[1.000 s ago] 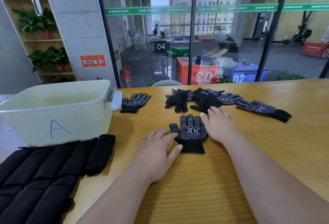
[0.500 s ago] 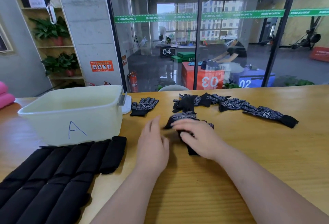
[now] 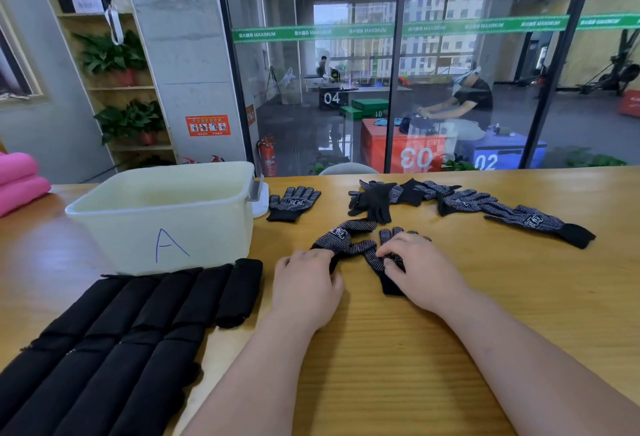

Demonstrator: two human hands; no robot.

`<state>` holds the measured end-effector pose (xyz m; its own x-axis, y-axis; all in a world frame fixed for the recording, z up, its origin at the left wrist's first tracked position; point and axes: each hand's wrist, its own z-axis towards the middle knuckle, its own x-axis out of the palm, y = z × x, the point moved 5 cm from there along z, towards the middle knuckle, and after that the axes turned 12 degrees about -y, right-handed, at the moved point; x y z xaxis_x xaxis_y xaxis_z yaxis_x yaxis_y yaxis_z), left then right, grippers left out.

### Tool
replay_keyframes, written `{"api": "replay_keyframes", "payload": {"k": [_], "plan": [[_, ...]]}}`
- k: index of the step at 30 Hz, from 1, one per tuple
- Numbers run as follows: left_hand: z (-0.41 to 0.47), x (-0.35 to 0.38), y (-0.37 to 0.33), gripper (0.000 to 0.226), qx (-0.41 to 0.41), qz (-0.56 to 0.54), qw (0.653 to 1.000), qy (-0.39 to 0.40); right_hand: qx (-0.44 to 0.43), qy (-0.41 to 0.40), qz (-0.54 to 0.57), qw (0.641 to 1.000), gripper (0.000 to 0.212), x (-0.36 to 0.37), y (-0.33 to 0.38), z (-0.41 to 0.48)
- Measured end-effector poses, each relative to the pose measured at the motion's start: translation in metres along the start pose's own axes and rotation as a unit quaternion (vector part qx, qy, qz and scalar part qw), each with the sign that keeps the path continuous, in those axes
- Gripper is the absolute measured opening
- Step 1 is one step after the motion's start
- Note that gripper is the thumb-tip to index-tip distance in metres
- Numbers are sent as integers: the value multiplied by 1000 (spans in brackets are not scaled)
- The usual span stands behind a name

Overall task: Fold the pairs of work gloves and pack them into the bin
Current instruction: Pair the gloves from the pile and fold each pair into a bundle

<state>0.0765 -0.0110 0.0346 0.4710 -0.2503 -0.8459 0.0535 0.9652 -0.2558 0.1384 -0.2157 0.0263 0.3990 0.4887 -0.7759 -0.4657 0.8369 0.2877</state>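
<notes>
Head view shows a wooden desk (image 3: 381, 349) on which the work is at an early stage. In the centre of the frame a pair of gloves (image 3: 349, 243) is being handled by both hands. The left hand (image 3: 304, 283) is curled, and a black cuff of the pair is gripped under its fingers. The right hand (image 3: 419, 269) is laid on the other glove with bent fingers, and the fabric seems to be pinched by them. The pair is not yet folded: one glove is twisted toward the upper left, and the other one lies partly hidden below the right hand.

The bin (image 3: 166, 224), marked with a letter A, is placed in the left part of the frame, well apart from the hands. No glove is seen inside it, although its bottom is not fully shown, so it is judged that nothing is packed yet.

More is left to be done. A single glove (image 3: 294, 201) lies just beside the bin, and a heap of gloves (image 3: 415, 195) is spread across the upper right of the desk. These are all unfolded. A black padded mat (image 3: 121, 331) is lying at the lower left, below the bin.
</notes>
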Motion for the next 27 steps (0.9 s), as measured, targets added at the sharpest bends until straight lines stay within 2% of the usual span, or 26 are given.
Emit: {"api": "replay_keyframes", "payload": {"k": [5,9,14,22,27], "plan": [[2,-1,3,50,15,33,999,14,10,16,-19,1000,33,3,9,-8],[1,-6,-2,44,36,39,998,27,9,29,3,1000,40,-1,17,-28],[-14,-24,-19,27,38,64,997,20,9,0,-45,999,38,-12,21,-44],[-40,-38,-15,19,84,96,991,35,27,-25,-54,998,34,-26,23,-62],[-27,-82,-12,19,54,7,998,30,67,-40,0,997,43,-31,18,-63]]}}
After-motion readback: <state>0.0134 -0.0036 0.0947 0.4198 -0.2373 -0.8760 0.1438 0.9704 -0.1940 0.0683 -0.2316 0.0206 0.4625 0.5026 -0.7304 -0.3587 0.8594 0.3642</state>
